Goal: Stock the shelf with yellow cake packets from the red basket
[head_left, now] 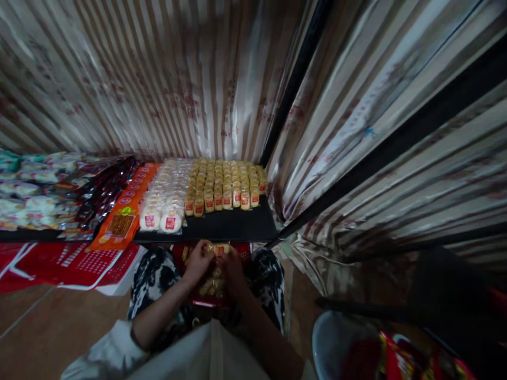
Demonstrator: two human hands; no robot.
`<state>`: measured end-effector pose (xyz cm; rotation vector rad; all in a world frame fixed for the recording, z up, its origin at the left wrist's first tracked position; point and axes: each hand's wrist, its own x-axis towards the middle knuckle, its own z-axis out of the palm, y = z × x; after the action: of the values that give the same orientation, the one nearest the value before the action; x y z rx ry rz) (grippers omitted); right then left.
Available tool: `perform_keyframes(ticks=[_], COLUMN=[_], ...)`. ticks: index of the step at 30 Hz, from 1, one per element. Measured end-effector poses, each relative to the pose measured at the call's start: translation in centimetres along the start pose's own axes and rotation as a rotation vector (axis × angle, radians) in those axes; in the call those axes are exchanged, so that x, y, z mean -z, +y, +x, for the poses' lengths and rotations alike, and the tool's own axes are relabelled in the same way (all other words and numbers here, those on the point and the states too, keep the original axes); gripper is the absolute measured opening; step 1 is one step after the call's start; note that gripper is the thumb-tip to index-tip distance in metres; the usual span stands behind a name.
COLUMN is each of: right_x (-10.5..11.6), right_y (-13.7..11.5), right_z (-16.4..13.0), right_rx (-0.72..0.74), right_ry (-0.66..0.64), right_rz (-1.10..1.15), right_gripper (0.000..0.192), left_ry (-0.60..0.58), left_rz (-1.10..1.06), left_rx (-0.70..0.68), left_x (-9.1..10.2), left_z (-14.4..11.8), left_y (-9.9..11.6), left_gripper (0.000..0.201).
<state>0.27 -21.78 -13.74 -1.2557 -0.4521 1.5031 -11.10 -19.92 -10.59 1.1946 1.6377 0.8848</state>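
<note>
A small yellow wrapped snack pack (219, 248) is held between both hands, just below the front edge of the dark shelf (233, 224). My left hand (199, 262) pinches its left end, with fingers closed. On its right end, my right hand (232, 266) is closed as well. Beneath the hands, more yellow packs (213, 287) lie in a red container or bag (206, 303) between the knees. Rows of matching yellow packs (225, 182) stand on the right part of the shelf.
White round packs (170, 220), an orange packet (119, 228), dark shiny packets (99, 195) and white packets (35, 203) fill the shelf leftward. A red printed bag (79, 264) hangs below. A black bar (364, 142) and striped cloth (178, 79) surround it. A pale tub (336, 338) stands right.
</note>
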Motion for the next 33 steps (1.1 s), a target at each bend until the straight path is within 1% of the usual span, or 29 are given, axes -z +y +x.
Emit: perform_keyframes(ticks=[1, 2, 3, 5, 6, 7, 9, 11, 13, 14, 16, 18, 21, 24, 27, 30, 33], right_x=[0.2, 0.4, 0.6, 1.1, 1.3, 1.5, 1.8, 1.9, 1.9, 1.8, 1.7, 1.6, 1.7, 2.2, 2.8, 3.4, 3.7], right_y=[-0.6, -1.3, -2.1, -3.9, -4.8, -5.8, -7.5, -8.9, -9.9, -10.3, -10.7, -11.0, -11.2, -11.5, -12.0, -12.4, -12.7], right_z=[0.0, 0.0, 0.0, 0.2, 0.5, 1.0, 2.7, 5.2, 7.7, 8.9, 10.6, 11.3, 11.0, 10.3, 10.1, 10.5, 11.4], right_rx=[0.038, 0.105, 0.205, 0.47, 0.599, 0.698, 0.814, 0.862, 0.892, 0.901, 0.909, 0.917, 0.95, 0.982, 0.991, 0.988, 0.968], right_ry=[0.012, 0.028, 0.046, 0.097, 0.127, 0.155, 0.202, 0.268, 0.336, 0.352, 0.364, 0.367, 0.392, 0.414, 0.407, 0.413, 0.422], right_rz=[-0.067, -0.147, -0.237, -0.449, -0.548, -0.619, -0.715, -0.798, -0.887, -0.921, -0.959, -0.962, -0.922, -0.877, -0.855, -0.833, -0.836], right_gripper=[0.054, 0.047, 0.041, 0.033, 0.033, 0.034, 0.039, 0.044, 0.049, 0.052, 0.055, 0.054, 0.05, 0.047, 0.046, 0.046, 0.048], left_ry=[-0.021, -0.035, -0.045, -0.053, -0.057, -0.062, -0.069, -0.04, 0.015, 0.021, -0.034, -0.09, -0.129, -0.167, -0.209, -0.228, -0.19], left_rz=[-0.011, -0.031, -0.053, -0.085, -0.089, -0.079, 0.0, 0.091, 0.178, 0.213, 0.284, 0.334, 0.416, 0.51, 0.584, 0.645, 0.743], left_rx=[-0.023, -0.048, -0.073, -0.121, -0.147, -0.176, -0.242, -0.31, -0.379, -0.418, -0.485, -0.577, -0.695, -0.737, -0.726, -0.751, -0.787], left_x=[0.3, 0.5, 0.7, 1.1, 1.1, 1.1, 0.7, -0.2, -1.5, -2.3, -4.0, -5.7, -8.4, -10.8, -12.6, -13.9, -14.5], left_z=[0.2, 0.4, 0.8, 1.7, 2.3, 3.0, 4.6, 6.3, 8.0, 8.8, 10.2, 11.4, 13.1, 14.5, 15.3, 15.7, 15.9], left_y=[0.8, 1.7, 2.7, 4.9, 6.1, 7.4, 9.8, 12.2, 14.4, 15.5, 17.6, 19.6, 21.8, 22.8, 22.7, 22.3, 22.2], left_gripper=[0.027, 0.028, 0.03, 0.033, 0.035, 0.037, 0.041, 0.042, 0.04, 0.038, 0.034, 0.034, 0.037, 0.036, 0.036, 0.035, 0.035])
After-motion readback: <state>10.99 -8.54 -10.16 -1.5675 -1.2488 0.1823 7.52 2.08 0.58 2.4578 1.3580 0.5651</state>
